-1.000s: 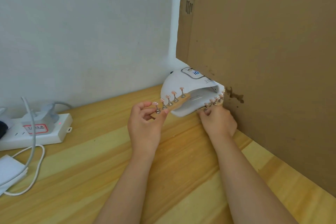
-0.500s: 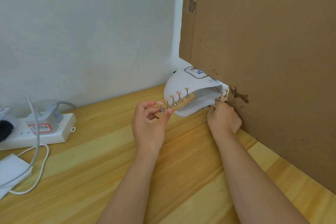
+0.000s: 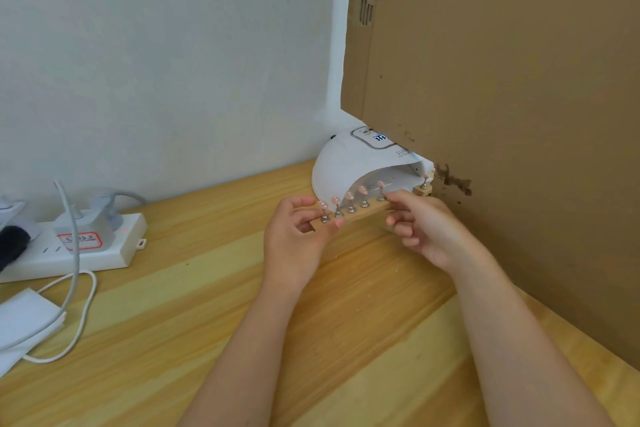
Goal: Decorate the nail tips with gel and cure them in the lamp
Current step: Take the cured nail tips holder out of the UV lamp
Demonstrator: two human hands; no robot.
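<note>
One lamp (image 3: 349,163), label seemingly "SUN".

Lamp (image 3: 341,163) behind holder (image 3: 356,213); strip (image 3: 86,246) left

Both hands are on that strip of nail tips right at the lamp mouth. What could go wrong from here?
1. The tips stand tall on the wooden strip; sliding it under the lamp hood's low edge could smear the gel.
2. A second strip already sits at the opening's right end, so the two may collide.
3. The left hand and right hand hold only the ends; a tilt might topple the stands.
</note>
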